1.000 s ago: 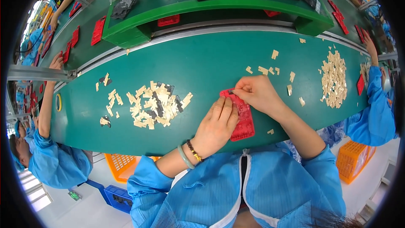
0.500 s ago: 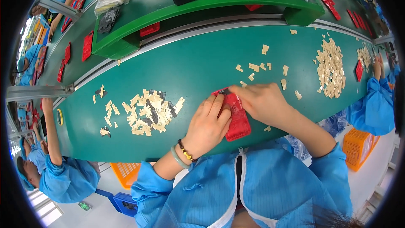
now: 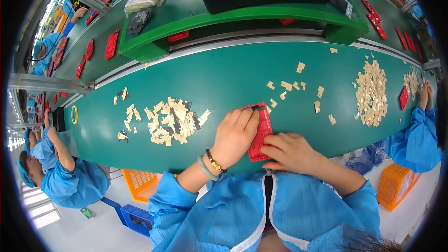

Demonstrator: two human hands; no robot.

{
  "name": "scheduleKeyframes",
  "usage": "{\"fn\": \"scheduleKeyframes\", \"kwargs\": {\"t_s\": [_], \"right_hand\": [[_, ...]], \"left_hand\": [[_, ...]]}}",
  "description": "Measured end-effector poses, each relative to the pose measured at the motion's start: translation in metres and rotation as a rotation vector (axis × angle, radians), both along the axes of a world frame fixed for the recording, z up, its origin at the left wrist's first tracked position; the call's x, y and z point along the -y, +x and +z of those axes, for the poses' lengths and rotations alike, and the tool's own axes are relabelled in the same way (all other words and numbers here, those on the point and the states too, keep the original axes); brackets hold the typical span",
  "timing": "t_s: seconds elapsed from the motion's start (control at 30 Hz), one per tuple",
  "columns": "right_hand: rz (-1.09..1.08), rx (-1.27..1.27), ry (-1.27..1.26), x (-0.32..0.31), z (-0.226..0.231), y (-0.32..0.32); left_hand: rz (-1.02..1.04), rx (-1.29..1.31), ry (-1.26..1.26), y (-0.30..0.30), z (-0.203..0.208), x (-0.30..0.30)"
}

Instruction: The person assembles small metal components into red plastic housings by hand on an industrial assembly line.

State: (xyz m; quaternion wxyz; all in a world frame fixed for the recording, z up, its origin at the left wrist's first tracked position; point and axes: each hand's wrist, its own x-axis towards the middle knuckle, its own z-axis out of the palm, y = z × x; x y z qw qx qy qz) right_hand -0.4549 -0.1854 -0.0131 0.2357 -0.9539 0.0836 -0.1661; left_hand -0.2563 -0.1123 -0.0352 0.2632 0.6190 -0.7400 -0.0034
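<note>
Left hand (image 3: pixel 234 135): flat, pressing red tray (image 3: pixel 259 132)
Right hand (image 3: pixel 290 151): fingers curled on the tray's near edge
Beyond: open green belt (image 3: pixel 224 77)

My head camera is looking steeply down from close above my hands (image 3: pixel 261 142), facing the green counter (image 3: pixel 224 79) stretching beyond them.

Left hand (image 3: pixel 234 136) lies flat on a red tray (image 3: pixel 259 133) on the green belt (image 3: pixel 224 81). Right hand (image 3: pixel 288 151) touches the tray at its 4 o'clock edge. A pile of beige chips (image 3: pixel 170 121) sits at 9 o'clock of the tray.
</note>
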Motion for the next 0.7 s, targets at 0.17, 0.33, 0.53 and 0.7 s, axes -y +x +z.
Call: {"fn": "scheduleKeyframes", "kwargs": {"t_s": [0.17,0.33,0.53,0.7], "right_hand": [[0.088,-0.056,-0.047,-0.0013,-0.0131,-0.0025],[0.08,-0.047,-0.006,0.0017,-0.0123,-0.0028],[0.07,-0.041,0.032,0.0027,-0.0129,-0.003],[0.073,-0.01,0.051,0.001,-0.0142,-0.002]], "left_hand": [[0.045,-0.007,0.017,-0.0033,-0.0025,0.0004],[0.034,-0.048,0.072,-0.0009,0.0031,0.0075],[-0.013,-0.048,-0.021,0.002,0.0048,0.0091],[-0.019,-0.005,-0.001,0.0012,0.0001,0.009]]}}
